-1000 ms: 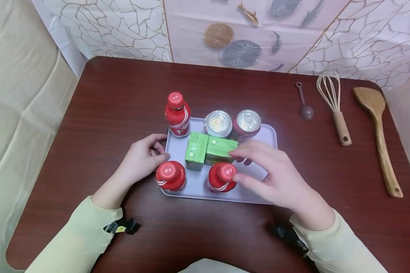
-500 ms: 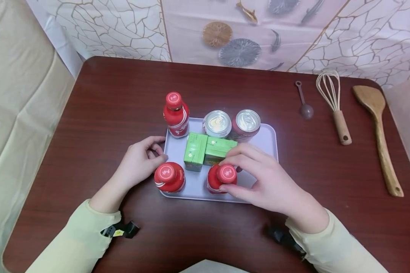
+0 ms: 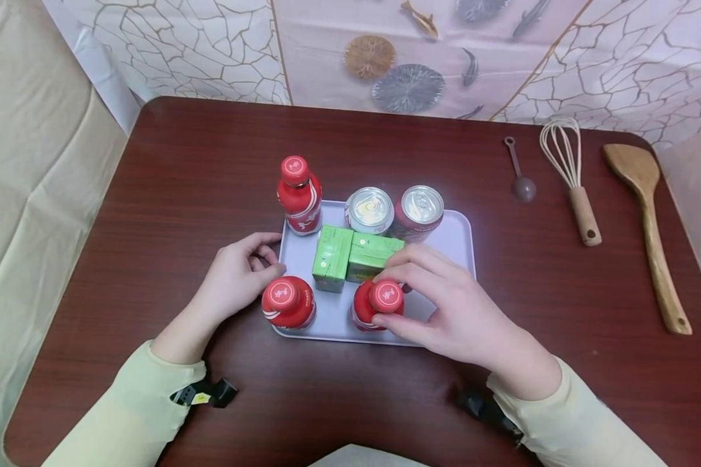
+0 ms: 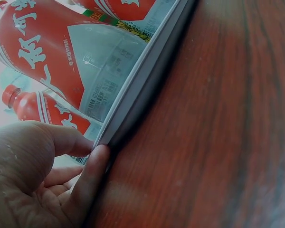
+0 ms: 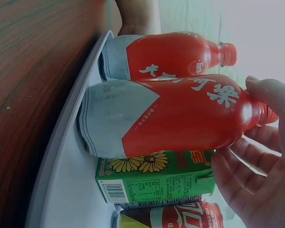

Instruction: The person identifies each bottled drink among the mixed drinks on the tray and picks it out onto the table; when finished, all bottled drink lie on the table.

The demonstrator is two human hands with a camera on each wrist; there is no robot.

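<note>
A pale lilac tray (image 3: 333,318) holds several drinks. My left hand (image 3: 233,275) pinches the tray's left rim (image 4: 133,97) between thumb and finger, close to the front-left red bottle (image 3: 289,303). At the front right, my right hand (image 3: 450,301) grips another red-labelled bottle (image 5: 180,116) around its upper part, thumb on the near side, fingers on the far side. That bottle stands upright, its base at the tray floor. Right behind it are two green drink cartons (image 3: 333,253), side by side. In the right wrist view one green carton (image 5: 156,178) lies just beyond the gripped bottle.
A third red bottle (image 3: 300,201) stands at the tray's back left. Two drink cans, a pale one (image 3: 370,211) and a dark red one (image 3: 420,211), stand at the back. To the right lie a measuring spoon (image 3: 522,185), a whisk (image 3: 572,178) and a wooden spatula (image 3: 648,220).
My right hand has moved left and closed its fingers around the front-right bottle, which stays in place. My left hand has kept its hold at the tray's rim.
</note>
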